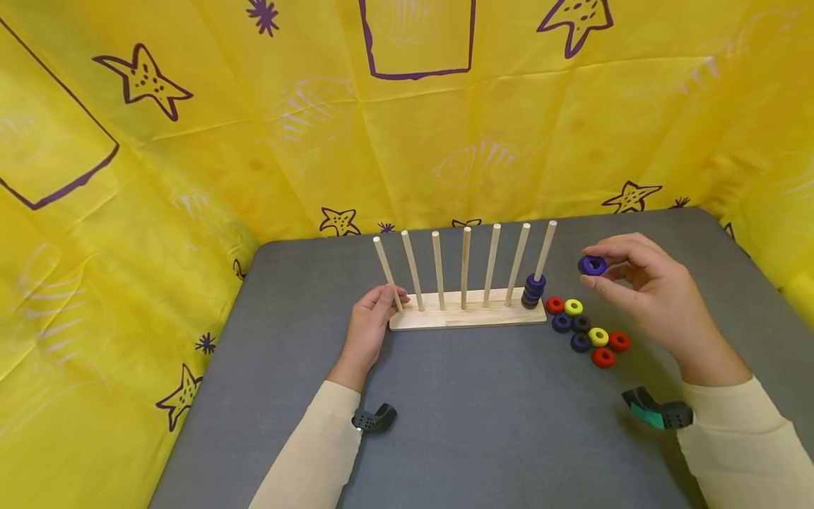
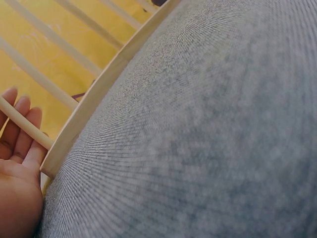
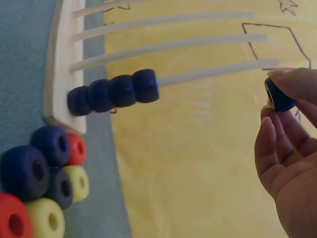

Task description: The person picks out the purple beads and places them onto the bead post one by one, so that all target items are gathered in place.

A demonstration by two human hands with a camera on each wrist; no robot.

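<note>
At its left end, the wooden peg rack is held by my left hand, whose fingers reach behind the leftmost peg. To the right of the rack and above the table, my right hand pinches a dark blue-purple ring between thumb and fingertips. Its hole shows in the head view. Several rings of that same colour are stacked on the rightmost peg. The other pegs carry nothing.
Loose rings lie on the grey table beside the rack's right end: red, yellow, dark blue-purple and a darker, nearly black one. A yellow patterned cloth hangs behind the table.
</note>
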